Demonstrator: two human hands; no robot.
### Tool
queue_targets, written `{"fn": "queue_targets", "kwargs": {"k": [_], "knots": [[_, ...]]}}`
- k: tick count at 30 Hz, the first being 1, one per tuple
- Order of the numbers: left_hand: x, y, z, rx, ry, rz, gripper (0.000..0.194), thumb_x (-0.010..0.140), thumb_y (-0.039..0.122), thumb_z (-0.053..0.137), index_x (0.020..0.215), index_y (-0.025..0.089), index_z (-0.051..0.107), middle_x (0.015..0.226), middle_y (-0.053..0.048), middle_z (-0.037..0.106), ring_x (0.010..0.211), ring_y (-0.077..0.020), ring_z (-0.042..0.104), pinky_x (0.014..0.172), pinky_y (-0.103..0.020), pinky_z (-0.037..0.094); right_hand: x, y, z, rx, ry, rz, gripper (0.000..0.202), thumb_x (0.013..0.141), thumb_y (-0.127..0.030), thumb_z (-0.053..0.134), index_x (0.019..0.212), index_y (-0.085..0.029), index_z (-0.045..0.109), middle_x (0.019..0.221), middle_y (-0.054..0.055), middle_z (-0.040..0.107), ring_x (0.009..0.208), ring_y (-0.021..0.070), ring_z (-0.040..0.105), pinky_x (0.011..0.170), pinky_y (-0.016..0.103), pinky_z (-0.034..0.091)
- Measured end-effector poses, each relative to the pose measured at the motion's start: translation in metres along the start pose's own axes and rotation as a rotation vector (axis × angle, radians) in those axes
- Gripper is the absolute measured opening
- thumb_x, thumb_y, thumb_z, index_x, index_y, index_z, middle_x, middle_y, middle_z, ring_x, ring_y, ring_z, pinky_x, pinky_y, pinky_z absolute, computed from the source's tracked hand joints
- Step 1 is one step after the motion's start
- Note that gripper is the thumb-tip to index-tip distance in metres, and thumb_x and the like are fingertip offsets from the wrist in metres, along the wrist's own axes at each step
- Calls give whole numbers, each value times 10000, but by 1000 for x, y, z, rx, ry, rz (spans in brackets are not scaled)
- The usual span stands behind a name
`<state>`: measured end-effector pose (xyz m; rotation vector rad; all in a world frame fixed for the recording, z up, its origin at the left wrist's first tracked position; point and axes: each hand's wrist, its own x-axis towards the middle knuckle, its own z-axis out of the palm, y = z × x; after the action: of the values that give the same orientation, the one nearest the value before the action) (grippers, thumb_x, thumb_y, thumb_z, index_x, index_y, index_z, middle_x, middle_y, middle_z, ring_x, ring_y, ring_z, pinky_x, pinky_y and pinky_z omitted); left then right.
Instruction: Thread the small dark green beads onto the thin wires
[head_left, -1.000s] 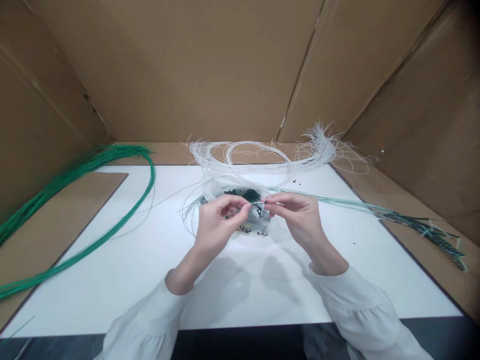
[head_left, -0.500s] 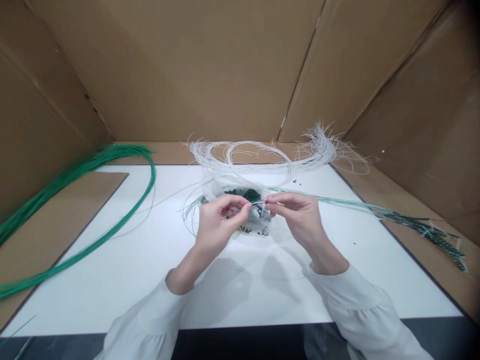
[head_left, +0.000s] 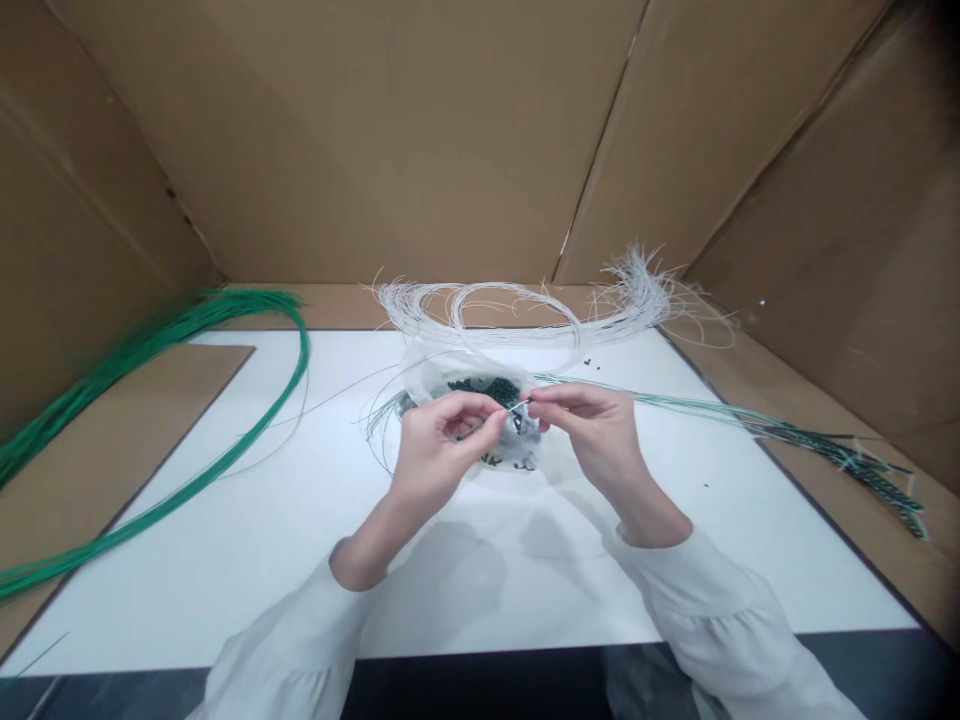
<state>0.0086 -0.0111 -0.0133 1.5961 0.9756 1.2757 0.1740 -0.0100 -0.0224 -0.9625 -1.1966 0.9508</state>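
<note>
Strand, thin and pale, spanning a short gap over a plastic bag of small dark bits; pinched between thumb and forefinger of the left hand on one side, with fingertips of the right hand closed on a tiny dark piece at the other. Probably very light, springy and rather slippery; best held close to the dark piece, firmly but without kinking.

I observe a thin white strand spanning the gap between left hand and right hand, rising slightly rightward. I register a small dark piece at the right pinch; threading is indeterminate.
</note>
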Motion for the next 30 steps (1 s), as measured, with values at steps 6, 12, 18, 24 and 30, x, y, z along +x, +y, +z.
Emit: {"fn": "queue_targets", "kwargs": {"k": [6, 12, 18, 24, 30], "knots": [[0, 2, 1, -31, 11, -13, 95, 723, 244, 635, 710, 150, 645, 647, -10, 638, 541, -71, 545, 499, -144, 454, 0, 1, 0, 39, -13, 38, 83, 599, -177, 739, 661, -229, 722, 685, 9, 706, 540, 120, 586, 477, 241, 471], [0, 3, 1, 21, 5, 1, 97, 724, 244, 628, 704, 151, 647, 664, -21, 651, 558, -90, 566, 514, -166, 465, -1, 1, 1, 39, -32, 51, 69, 601, -202, 738, 666, -217, 718, 697, 22, 709, 567, 137, 613, 478, 247, 492], [1, 4, 2, 129, -14, 12, 100, 722, 242, 620, 699, 151, 651, 674, -28, 663, 579, -110, 584, 525, -184, 463, -3, -4, 4, -11, -43, 36, 170, 585, -222, 754, 744, -204, 696, 694, 26, 706, 615, 158, 645, 484, 242, 506], [2, 6, 3, 173, -20, 8, 77, 704, 207, 616, 690, 141, 653, 666, -27, 670, 572, -108, 589, 535, -180, 466, -5, -5, 4, -26, -80, -1, 232, 618, -225, 739, 840, -214, 672, 739, 25, 713, 672, 163, 660, 563, 259, 531], [2, 6, 3, 182, -18, 10, 84, 704, 207, 614, 692, 136, 658, 662, -29, 668, 575, -108, 585, 532, -180, 460, -5, -4, 3, -61, -85, -10, 191, 626, -217, 736, 808, -213, 680, 741, 21, 712, 684, 168, 665, 602, 274, 532]]}}
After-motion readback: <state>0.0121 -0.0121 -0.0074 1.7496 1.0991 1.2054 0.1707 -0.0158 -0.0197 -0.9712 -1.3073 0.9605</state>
